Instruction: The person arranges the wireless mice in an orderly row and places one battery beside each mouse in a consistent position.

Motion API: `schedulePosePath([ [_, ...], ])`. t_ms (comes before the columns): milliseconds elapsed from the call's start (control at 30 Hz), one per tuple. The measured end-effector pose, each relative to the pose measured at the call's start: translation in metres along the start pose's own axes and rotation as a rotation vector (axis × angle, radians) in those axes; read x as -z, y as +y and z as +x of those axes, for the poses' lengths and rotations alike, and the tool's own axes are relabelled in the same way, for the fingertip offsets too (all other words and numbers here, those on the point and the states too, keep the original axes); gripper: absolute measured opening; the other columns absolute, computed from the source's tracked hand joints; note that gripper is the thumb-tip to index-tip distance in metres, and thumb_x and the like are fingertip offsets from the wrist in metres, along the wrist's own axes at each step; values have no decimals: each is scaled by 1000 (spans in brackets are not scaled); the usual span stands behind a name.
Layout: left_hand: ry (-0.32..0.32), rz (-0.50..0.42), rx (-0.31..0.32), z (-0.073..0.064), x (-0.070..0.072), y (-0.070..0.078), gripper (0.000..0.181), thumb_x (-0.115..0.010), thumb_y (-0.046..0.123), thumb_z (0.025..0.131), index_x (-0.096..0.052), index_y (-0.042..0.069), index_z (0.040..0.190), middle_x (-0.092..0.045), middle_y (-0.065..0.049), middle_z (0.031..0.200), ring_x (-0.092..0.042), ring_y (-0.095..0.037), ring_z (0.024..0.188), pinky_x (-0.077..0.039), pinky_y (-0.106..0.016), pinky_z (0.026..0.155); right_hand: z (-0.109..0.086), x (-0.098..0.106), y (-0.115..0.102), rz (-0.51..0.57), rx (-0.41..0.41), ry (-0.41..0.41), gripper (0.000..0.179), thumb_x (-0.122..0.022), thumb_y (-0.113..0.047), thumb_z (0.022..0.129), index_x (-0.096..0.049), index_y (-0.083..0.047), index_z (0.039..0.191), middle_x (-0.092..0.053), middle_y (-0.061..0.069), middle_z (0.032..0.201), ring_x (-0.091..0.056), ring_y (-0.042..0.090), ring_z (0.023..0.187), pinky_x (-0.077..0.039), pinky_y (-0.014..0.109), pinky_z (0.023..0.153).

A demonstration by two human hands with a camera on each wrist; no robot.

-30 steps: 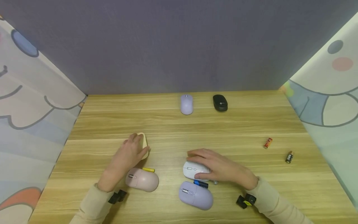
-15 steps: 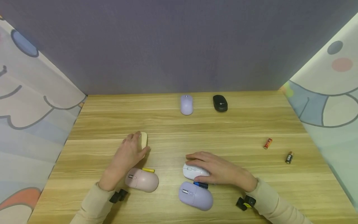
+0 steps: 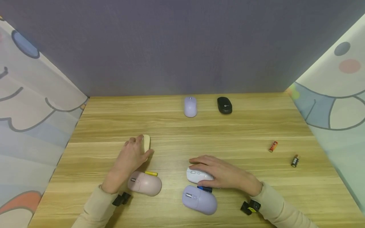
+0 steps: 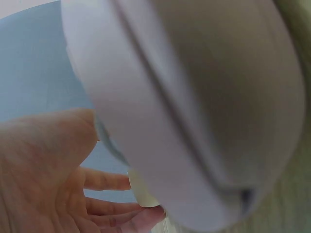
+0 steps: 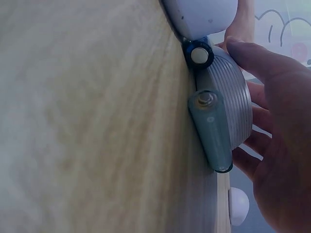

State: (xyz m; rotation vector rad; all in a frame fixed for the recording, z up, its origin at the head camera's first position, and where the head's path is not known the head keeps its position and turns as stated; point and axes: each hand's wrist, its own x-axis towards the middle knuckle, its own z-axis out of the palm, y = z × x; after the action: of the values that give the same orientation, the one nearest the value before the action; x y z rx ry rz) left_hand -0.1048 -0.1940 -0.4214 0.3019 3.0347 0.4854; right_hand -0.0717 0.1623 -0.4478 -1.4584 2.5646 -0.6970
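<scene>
My left hand point(image 3: 128, 161) grips a cream computer mouse point(image 3: 146, 142), thumb on its right side and fingers over its far left; the hand hides much of it. Just below lie a pink mouse point(image 3: 144, 183) and a yellow battery point(image 3: 151, 173). The pink mouse point(image 4: 146, 111) fills most of the left wrist view. My right hand point(image 3: 220, 171) holds a white mouse point(image 3: 195, 175) between thumb and fingers. Close by its near side are a dark blue battery point(image 3: 206, 189) and a large purple mouse point(image 3: 199, 200). A teal battery point(image 5: 212, 131) shows beside the white mouse's ribbed side in the right wrist view.
Toward the back of the wooden table point(image 3: 119, 117) are a small purple mouse point(image 3: 190, 107) and a black mouse point(image 3: 224, 105). An orange-red battery point(image 3: 273, 146) and a black battery point(image 3: 295, 161) lie at the right. A dark grey panel point(image 3: 182, 47) rises behind.
The cream mouse has turned slightly straighter under my left hand. My right hand has settled slightly lower over the white mouse, and the small battery end by its thumb is now covered.
</scene>
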Motion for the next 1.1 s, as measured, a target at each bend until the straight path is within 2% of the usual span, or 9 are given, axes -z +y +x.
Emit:
schedulePosePath([
  [333, 21, 23, -10, 4, -4, -1, 68, -75, 28, 93, -51, -16, 138, -56, -46, 122, -63, -58, 106, -60, -61, 84, 0, 0, 1, 9, 10, 5, 55, -64, -49, 100, -57, -19, 145, -52, 3, 153, -52, 22, 138, -49, 46, 111],
  [500, 63, 16, -44, 7, -4, -2, 64, -76, 24, 90, -53, -15, 135, -59, -45, 118, -66, -57, 101, -60, -61, 83, 0, 0, 1, 4, 4, -6, 55, -63, -50, 101, -56, -20, 146, -52, 2, 153, -52, 21, 138, -49, 45, 111],
  [667, 104, 22, -81, 17, -1, -3, 64, -79, 23, 88, -54, -15, 133, -62, -44, 114, -67, -56, 97, -61, -60, 81, 0, 1, 0, 13, -6, -14, 56, -63, -51, 100, -57, -19, 146, -53, 2, 152, -52, 21, 138, -50, 45, 111],
  [767, 98, 13, -83, 24, 2, -4, 65, -80, 23, 88, -54, -15, 134, -62, -43, 115, -67, -56, 99, -60, -60, 83, 0, 3, -1, 15, -10, -21, 56, -63, -51, 100, -57, -20, 146, -54, 2, 152, -52, 21, 138, -50, 45, 110],
  [933, 80, 1, -90, 34, 10, -4, 64, -78, 21, 89, -52, -15, 135, -61, -42, 112, -68, -53, 90, -63, -55, 72, 1, 4, -2, 21, -17, -34, 56, -64, -50, 100, -56, -20, 146, -53, 2, 152, -52, 21, 138, -50, 45, 110],
  [1100, 23, -14, -70, 39, 19, -2, 67, -75, 23, 91, -48, -15, 139, -59, -43, 118, -68, -51, 90, -64, -50, 68, 0, 4, -1, 35, -23, -43, 56, -65, -49, 100, -56, -20, 147, -53, 2, 152, -52, 21, 138, -50, 45, 110],
])
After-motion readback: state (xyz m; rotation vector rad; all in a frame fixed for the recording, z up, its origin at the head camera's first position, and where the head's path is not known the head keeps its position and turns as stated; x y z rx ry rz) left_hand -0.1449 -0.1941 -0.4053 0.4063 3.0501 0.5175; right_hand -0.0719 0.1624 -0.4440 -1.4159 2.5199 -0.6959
